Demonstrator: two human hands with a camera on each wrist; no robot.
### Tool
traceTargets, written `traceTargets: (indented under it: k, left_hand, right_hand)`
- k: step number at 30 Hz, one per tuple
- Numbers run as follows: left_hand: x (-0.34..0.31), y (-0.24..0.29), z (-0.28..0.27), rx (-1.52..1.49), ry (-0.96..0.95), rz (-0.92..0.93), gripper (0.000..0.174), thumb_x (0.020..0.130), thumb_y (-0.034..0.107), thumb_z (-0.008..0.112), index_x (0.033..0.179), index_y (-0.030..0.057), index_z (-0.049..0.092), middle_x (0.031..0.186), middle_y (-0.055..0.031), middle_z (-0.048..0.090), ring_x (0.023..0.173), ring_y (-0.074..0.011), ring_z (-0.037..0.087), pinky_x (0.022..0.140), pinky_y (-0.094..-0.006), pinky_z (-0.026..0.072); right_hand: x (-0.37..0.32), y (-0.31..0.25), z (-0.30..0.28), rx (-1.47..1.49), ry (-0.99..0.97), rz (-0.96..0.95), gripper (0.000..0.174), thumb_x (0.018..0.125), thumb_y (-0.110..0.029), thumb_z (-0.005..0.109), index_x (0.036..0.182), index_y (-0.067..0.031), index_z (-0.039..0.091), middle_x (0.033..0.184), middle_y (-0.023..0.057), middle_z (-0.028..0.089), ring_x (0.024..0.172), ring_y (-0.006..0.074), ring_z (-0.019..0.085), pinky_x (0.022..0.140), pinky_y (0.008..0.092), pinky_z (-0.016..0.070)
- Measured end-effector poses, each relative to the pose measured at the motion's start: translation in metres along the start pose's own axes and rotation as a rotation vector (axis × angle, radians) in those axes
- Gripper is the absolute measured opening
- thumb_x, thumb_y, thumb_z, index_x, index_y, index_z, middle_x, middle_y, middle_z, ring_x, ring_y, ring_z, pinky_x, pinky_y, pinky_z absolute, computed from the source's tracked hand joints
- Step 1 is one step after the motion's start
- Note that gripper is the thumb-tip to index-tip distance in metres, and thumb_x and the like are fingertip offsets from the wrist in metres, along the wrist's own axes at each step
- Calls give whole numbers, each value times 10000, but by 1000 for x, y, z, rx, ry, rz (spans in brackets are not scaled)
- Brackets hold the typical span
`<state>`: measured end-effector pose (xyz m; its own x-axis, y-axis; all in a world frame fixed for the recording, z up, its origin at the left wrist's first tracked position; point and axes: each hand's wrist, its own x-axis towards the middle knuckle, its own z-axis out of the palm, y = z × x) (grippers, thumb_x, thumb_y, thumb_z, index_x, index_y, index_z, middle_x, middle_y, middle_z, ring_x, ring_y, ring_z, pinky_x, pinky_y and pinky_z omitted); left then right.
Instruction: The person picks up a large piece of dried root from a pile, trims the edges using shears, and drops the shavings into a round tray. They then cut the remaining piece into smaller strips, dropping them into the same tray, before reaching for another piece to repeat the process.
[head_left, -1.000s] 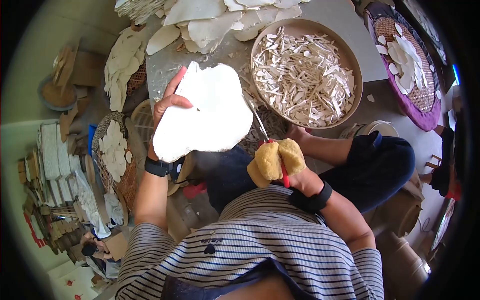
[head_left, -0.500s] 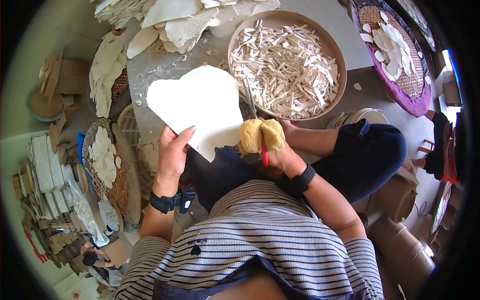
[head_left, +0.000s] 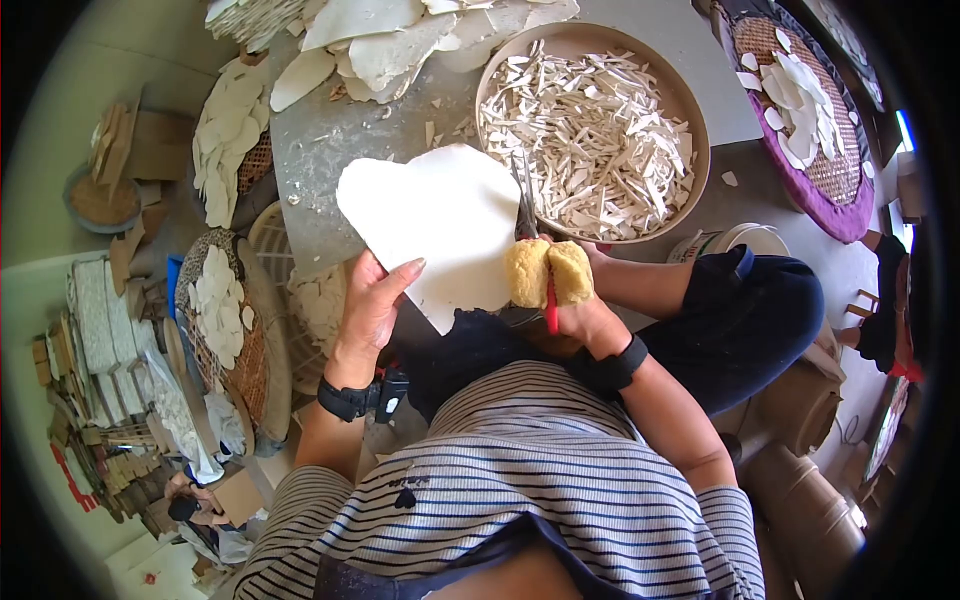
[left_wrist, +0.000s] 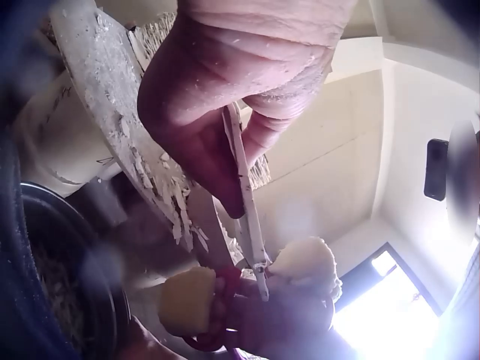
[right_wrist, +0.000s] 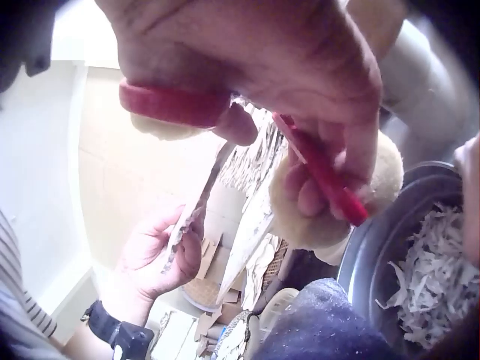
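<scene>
The left hand (head_left: 370,305) pinches the lower left edge of a large white flat sheet (head_left: 440,225), thumb on top; the left wrist view shows the sheet (left_wrist: 251,217) edge-on between thumb and fingers. Red-handled scissors (head_left: 552,312) with yellow padding (head_left: 527,272) are gripped by the right hand (head_left: 590,322). Their blades point away from the body along the sheet's right edge. In the right wrist view the fingers of the right hand (right_wrist: 262,67) are curled through the red handles (right_wrist: 322,169). Whether the blades touch the sheet cannot be told.
A round tray (head_left: 700,170) of white strips stands on the grey table (head_left: 300,200), right of the sheet. Stacked white sheets (head_left: 365,25) lie at the back. Woven trays with white pieces flank the table. In the right wrist view a dark tub (right_wrist: 367,247) holds shavings.
The sheet has turned, its wide part now farther from the body. The left hand has shifted from its upper left side to its lower left edge. The right hand still holds the scissors.
</scene>
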<state>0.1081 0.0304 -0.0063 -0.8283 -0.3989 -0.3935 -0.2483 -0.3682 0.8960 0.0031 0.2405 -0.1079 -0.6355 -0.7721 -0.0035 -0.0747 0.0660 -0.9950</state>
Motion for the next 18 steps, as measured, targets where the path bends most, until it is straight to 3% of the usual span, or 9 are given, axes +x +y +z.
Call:
traceTargets:
  k: [6, 8, 10, 12, 14, 16, 18]
  left_hand:
    - [3, 0, -5, 12, -48, -3, 365, 819, 43, 597, 1164, 4, 484, 1090, -76, 583, 989, -142, 558, 863, -284, 436]
    - [4, 1, -6, 17, -50, -8, 371, 820, 46, 595, 1171, 4, 482, 1093, -75, 582, 991, -140, 557, 864, -281, 434]
    - [5, 0, -7, 7, -40, -17, 378, 822, 50, 593, 1179, 3, 479, 1098, -74, 581, 992, -138, 555, 865, -278, 431]
    - [5, 0, -6, 5, -52, -2, 385, 823, 53, 591, 1186, 1, 475, 1102, -73, 579, 991, -138, 555, 867, -277, 428]
    - [5, 0, -5, -1, -70, 6, 391, 823, 53, 589, 1191, -1, 472, 1106, -73, 577, 992, -138, 555, 869, -277, 426]
    - [5, 0, -5, -12, -92, 9, 394, 822, 51, 588, 1194, -3, 469, 1108, -75, 576, 995, -140, 553, 869, -277, 425]
    - [5, 2, -7, 19, -87, -25, 406, 824, 53, 585, 1205, -5, 458, 1115, -81, 570, 1001, -145, 551, 877, -283, 421]
  right_hand:
    - [1, -5, -6, 13, -78, 38, 361, 783, -168, 501, 1116, -33, 538, 1131, 231, 497, 1073, 402, 437, 947, 441, 343]
    - [2, -8, -7, -182, -84, -27, 363, 782, -170, 504, 1116, -32, 536, 1136, 233, 494, 1074, 403, 437, 948, 441, 343]
    - [2, -4, -4, -573, -87, -203, 364, 779, -174, 509, 1113, -32, 536, 1140, 232, 493, 1072, 402, 438, 947, 438, 345]
    - [1, 2, -1, -188, -43, -24, 359, 780, -174, 512, 1109, -31, 536, 1134, 232, 494, 1060, 400, 442, 937, 434, 352]
    - [-1, 5, -1, -175, -42, 2, 350, 781, -172, 515, 1100, -32, 541, 1122, 228, 497, 1045, 396, 448, 925, 429, 360]
    - [2, -8, -6, -534, -84, -127, 335, 782, -166, 520, 1088, -33, 550, 1103, 220, 502, 1025, 390, 455, 909, 424, 369]
    - [4, -17, -11, -463, -130, -86, 303, 782, -159, 523, 1055, -34, 561, 1074, 209, 514, 1004, 380, 470, 892, 415, 383]
